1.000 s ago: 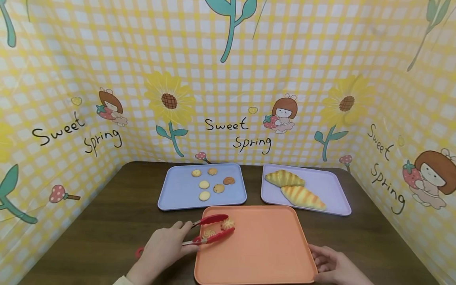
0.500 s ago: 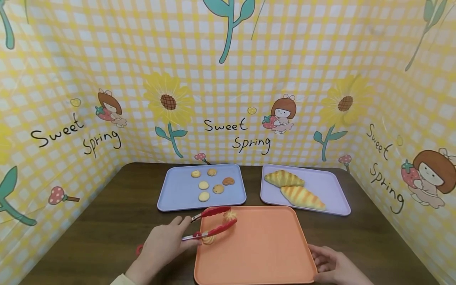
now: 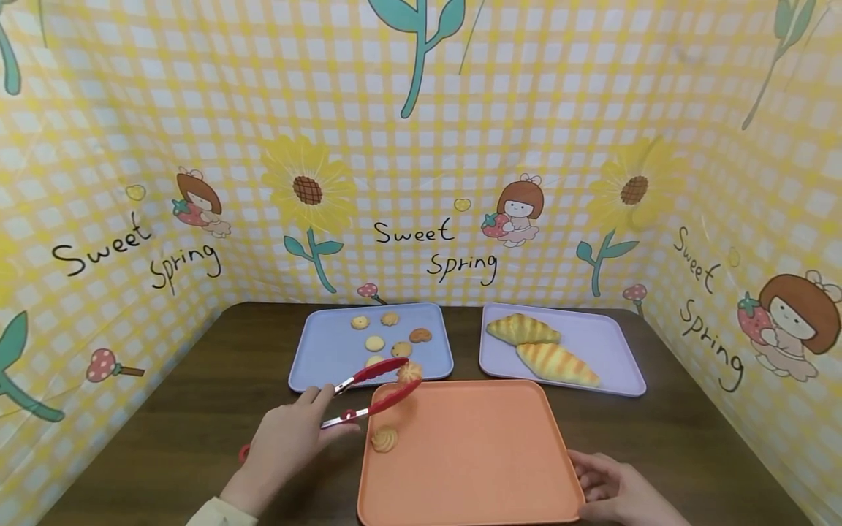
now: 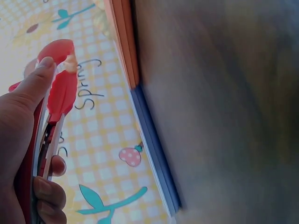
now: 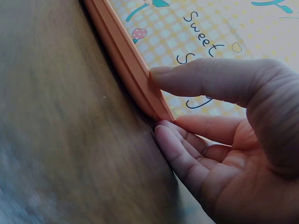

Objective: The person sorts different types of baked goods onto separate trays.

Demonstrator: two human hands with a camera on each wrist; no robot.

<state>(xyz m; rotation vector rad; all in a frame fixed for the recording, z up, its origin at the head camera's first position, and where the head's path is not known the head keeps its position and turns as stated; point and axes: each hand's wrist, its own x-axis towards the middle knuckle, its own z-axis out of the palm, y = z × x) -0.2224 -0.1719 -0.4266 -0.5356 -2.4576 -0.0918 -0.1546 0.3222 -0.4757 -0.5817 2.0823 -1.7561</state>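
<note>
My left hand [image 3: 286,438] grips red-tipped metal tongs [image 3: 393,398], and a piped butter cookie [image 3: 410,373] sits between their tips. In the left wrist view, thumb and fingers wrap around the tongs [image 4: 62,95]. The held cookie appears above the far left corner of the orange tray [image 3: 473,460], near the blue tray's front edge. A swirled cookie [image 3: 384,439] lies on the orange tray's left side. At that tray's near right corner, my right hand [image 3: 621,489] holds the rim; in the right wrist view the thumb [image 5: 201,81] touches the edge, with fingers below.
Behind on the left is a blue tray [image 3: 322,358] with several cookies, including a round pale one [image 3: 374,343]. A lilac tray [image 3: 615,354] at back right carries two croissants [image 3: 558,363]. A checked cloth [image 3: 421,168] encloses the dark wooden table [image 3: 184,409].
The tongs have lifted a piped cookie from the orange tray and moved it away from me, towards the blue tray. The swirled cookie stayed behind. My right hand has kept its place.
</note>
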